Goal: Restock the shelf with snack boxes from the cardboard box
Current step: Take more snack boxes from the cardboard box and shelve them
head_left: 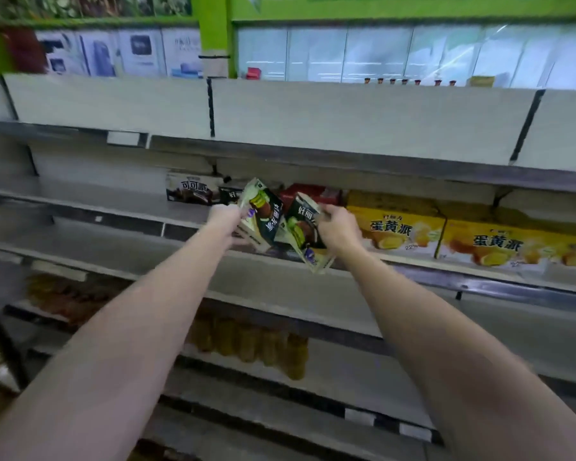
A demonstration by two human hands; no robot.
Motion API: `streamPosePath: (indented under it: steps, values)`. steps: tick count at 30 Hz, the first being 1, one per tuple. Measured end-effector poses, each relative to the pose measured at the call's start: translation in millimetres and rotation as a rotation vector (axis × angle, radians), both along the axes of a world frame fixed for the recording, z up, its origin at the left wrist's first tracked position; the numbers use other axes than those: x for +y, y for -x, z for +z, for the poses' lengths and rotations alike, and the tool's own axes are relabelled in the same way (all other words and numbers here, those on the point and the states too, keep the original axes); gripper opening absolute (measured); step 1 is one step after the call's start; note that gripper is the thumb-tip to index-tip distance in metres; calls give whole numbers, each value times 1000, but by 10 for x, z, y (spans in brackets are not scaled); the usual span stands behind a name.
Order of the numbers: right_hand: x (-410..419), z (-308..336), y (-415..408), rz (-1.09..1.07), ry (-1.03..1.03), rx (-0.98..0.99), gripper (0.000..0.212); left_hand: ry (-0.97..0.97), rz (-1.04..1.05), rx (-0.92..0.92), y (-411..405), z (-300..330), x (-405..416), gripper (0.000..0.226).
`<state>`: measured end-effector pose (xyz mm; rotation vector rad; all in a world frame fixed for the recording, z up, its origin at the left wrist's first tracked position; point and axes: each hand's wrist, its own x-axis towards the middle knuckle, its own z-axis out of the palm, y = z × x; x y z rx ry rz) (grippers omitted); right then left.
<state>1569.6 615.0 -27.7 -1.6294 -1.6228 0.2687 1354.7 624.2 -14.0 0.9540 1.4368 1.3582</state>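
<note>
Both arms reach forward to the middle shelf (187, 224) of a grey store rack, and each hand holds one snack box in front of it. The left hand (225, 217) grips a dark green snack box (263, 211) by its left edge, fingers curled round it; the box stands tilted, its top leaning left, with a cream-coloured side panel facing the camera. The right hand (338, 227) pinches a second dark green box (305, 227) near its upper right corner — this one tilts the other way, its lower end hanging down past the front lip of the shelf. The two boxes are just beside each other, and whether they touch is hard to tell through the motion blur.

On the shelf behind the left-hand box sits a brown cocoa-pie box (189, 192), with another dark box (230, 194) just to its right. A red box (313, 193) stands behind the two held ones. To the right, two large yellow egg-yolk-pie boxes stand side by side along the shelf front — the nearer one (399, 227) just beside the right hand, the farther one (512, 244) touching it on its right.

The shelf below carries a row of yellow-brown packs (253, 347), too blurred to read. At the top, behind the rack, small bottle tops (409, 82) line a ledge under a green wall.
</note>
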Motion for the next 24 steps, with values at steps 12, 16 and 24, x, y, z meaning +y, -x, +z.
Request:
streamPosePath:
  steps: [12,16,24]
  values:
    - [692,37,866,22,-5,-33,34,-4,30,77,1052,108,610,9]
    - [926,34,955,31,-11,64,40,36,-67,-142,1165,69,767,33]
    - [1434,37,1123,122,31,-39,37,85,-9,-274,1140,-124,1167,16]
